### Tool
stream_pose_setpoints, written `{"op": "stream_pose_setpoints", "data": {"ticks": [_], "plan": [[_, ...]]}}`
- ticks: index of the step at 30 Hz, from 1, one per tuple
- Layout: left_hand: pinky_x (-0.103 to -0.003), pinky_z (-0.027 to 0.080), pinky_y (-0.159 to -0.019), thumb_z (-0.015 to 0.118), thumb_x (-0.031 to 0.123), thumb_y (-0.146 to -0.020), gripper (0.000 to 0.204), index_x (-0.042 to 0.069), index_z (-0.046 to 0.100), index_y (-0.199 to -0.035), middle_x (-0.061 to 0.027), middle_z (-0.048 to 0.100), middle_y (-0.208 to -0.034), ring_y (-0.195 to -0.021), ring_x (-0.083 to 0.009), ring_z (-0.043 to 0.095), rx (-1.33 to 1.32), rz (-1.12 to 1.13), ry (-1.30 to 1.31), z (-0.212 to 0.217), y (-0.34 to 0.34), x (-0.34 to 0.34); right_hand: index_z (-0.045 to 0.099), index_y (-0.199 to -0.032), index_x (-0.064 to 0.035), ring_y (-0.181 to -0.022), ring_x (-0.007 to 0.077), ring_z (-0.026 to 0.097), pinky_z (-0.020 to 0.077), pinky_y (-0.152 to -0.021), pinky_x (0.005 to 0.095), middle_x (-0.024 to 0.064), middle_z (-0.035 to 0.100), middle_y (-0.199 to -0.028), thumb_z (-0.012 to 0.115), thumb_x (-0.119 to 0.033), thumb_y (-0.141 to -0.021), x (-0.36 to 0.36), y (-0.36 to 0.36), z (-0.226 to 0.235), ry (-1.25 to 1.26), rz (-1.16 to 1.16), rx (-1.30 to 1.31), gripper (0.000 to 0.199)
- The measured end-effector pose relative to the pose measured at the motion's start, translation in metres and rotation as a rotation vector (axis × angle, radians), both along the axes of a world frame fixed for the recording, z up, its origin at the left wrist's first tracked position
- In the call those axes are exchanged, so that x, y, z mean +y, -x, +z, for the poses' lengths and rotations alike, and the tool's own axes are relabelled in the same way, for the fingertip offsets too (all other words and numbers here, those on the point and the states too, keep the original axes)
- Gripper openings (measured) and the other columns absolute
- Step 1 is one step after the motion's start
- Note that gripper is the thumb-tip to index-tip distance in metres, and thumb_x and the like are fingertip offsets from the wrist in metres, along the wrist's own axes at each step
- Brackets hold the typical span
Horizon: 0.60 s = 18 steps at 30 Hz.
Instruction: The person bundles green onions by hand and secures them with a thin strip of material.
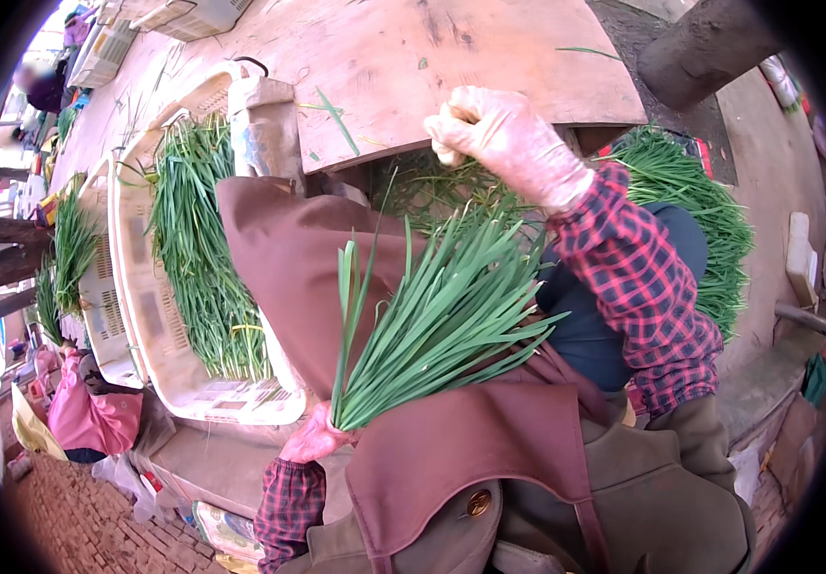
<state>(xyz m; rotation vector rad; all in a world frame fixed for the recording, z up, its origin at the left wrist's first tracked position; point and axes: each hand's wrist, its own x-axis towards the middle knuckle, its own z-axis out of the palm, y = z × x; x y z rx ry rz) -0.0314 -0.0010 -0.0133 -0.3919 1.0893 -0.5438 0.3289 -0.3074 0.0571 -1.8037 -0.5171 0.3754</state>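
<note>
My left hand (315, 435) is closed round the base of a bunch of green garlic chives (441, 316), whose leaves fan out to the upper right across my lap. Under the bunch lies my brown apron (288, 253). Raised beyond the leaf tips, over the edge of a wooden board, is my right hand (504, 139). Its fingers are curled together in a pinch, and whatever may be between them does not show. Loose leaves (451, 191) lie below it, beneath the board's edge.
A white plastic crate (284, 407) on the left holds more chives (202, 249). Further left stands another crate (107, 306). Ahead is the wooden board (384, 57) with leaf scraps. To the right lies a chive heap (700, 210), near a thick post (709, 53).
</note>
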Motion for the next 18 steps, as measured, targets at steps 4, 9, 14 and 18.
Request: {"op": "stream_pose_setpoints", "data": {"ticks": [4,9,14,18], "plan": [[-0.029,0.048,-0.077,0.043,0.005,-0.097,0.035,-0.005,0.045,-0.131,-0.0113,0.053,-0.125,-0.102,-0.0167,0.053,-0.196,-0.094,-0.187,0.005,0.013,0.003,0.069,-0.100,0.0008,-0.088,0.0189,0.065,0.0513,-0.081,0.0336,0.0101,0.069,-0.089,0.069,-0.027,-0.090,-0.023,0.001,-0.016,0.315,0.309,0.015,0.029],[-0.035,0.049,-0.079,0.043,0.004,-0.096,0.037,-0.005,0.044,-0.133,-0.0129,0.052,-0.122,-0.103,-0.0185,0.052,-0.028,0.141,0.188,0.007,0.001,-0.004,0.070,-0.097,-0.0007,-0.091,0.0301,0.067,0.0515,-0.081,0.0375,0.0166,0.069,-0.093,0.074,-0.035,-0.083,-0.006,0.012,-0.025,0.435,0.552,0.152,0.037],[-0.032,0.050,-0.083,0.042,0.006,-0.098,0.034,-0.004,0.049,-0.129,-0.0112,0.055,-0.119,-0.104,-0.0185,0.054,0.088,0.180,0.251,-0.001,0.002,0.000,0.069,-0.099,-0.0006,-0.090,0.0320,0.067,0.0513,-0.078,0.0394,0.0175,0.069,-0.093,0.074,-0.032,-0.082,0.003,0.024,-0.038,0.397,0.688,0.043,0.036],[-0.027,0.049,-0.081,0.044,0.010,-0.098,0.033,-0.003,0.051,-0.128,-0.0090,0.057,-0.116,-0.098,-0.0158,0.055,0.235,0.117,0.130,0.005,-0.005,-0.002,0.067,-0.091,-0.0005,-0.074,0.0225,0.066,0.0514,-0.071,0.0340,0.0120,0.068,-0.080,0.066,-0.025,-0.091,0.009,0.035,-0.048,0.199,0.626,0.122,0.025]]}}
